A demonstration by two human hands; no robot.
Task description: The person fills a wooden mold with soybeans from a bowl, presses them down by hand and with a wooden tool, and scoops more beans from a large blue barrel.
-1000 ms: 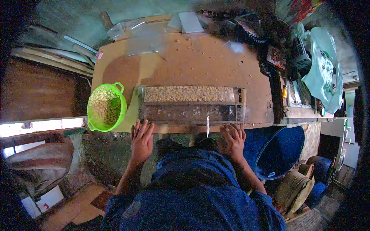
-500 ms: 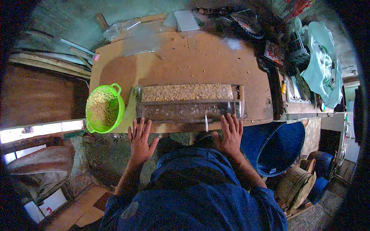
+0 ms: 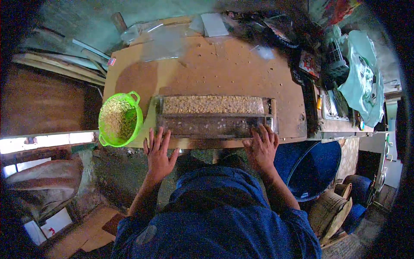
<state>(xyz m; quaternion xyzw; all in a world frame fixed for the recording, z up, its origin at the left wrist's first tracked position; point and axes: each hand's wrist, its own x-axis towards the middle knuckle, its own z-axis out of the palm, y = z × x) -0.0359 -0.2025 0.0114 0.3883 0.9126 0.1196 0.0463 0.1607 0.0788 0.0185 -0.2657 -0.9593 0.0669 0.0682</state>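
A long clear tray (image 3: 269,125) lies along the table's front, its back row filled with small pale pieces (image 3: 213,105), its front row dark with scattered pale flecks. My left hand (image 3: 160,155) is open, spread fingertips on or very near the tray's front left edge. My right hand (image 3: 262,151) is likewise open, fingertips at the front right edge. Neither appears to hold anything. Left of the tray stands a green two-handled plastic colander (image 3: 138,127) with pale pieces inside.
The brown tabletop (image 3: 215,64) carries scattered crumbs and, at the back, plastic sheets (image 3: 213,25). A side counter at right holds a pale green bag (image 3: 360,77) and clutter. Below are a big blue tub (image 3: 310,168) and drums. Boards (image 3: 60,69) lean at left.
Both hands have shifted forward toward the tray, fingers spreading; my right fingers have straightened from a more bent pose. The thin white strip seen earlier near my right hand no longer shows.
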